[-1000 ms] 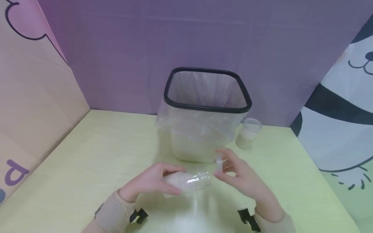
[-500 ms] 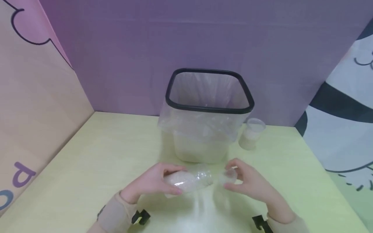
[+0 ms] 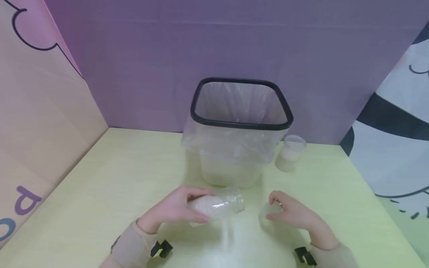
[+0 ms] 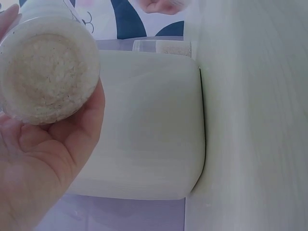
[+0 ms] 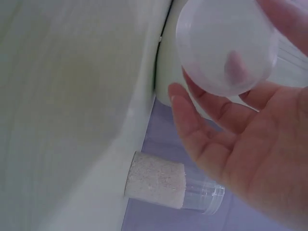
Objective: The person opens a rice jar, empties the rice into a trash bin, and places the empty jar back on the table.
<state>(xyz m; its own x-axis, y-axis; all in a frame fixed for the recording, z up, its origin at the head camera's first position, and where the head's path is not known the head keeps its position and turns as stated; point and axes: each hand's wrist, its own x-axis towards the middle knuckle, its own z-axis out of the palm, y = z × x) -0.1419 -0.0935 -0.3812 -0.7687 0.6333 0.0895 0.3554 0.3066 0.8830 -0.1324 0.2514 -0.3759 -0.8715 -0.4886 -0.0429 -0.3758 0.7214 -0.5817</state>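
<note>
My left hand (image 3: 177,208) grips a clear plastic jar (image 3: 219,204) tilted on its side, its open mouth facing right. In the left wrist view the bottom of the jar (image 4: 48,72) shows a pale, grainy filling. My right hand (image 3: 293,212) pinches a round translucent lid (image 5: 221,43) by its rim, apart from the jar and to its right. A second clear jar (image 3: 291,153), partly filled with pale grains, stands upright behind the right hand; its filling (image 5: 156,180) shows clearly in the right wrist view.
A pale waste bin (image 3: 231,169) with a black rim ring (image 3: 241,124) and a clear liner bag (image 3: 228,145) stands behind the hands, against a purple backdrop (image 3: 151,74). Printed panels flank the light table (image 3: 134,163) on both sides.
The right hand has drawn the lid away from the jar's mouth, to the right and slightly nearer, turning it. The left hand keeps the jar in nearly the same place.
</note>
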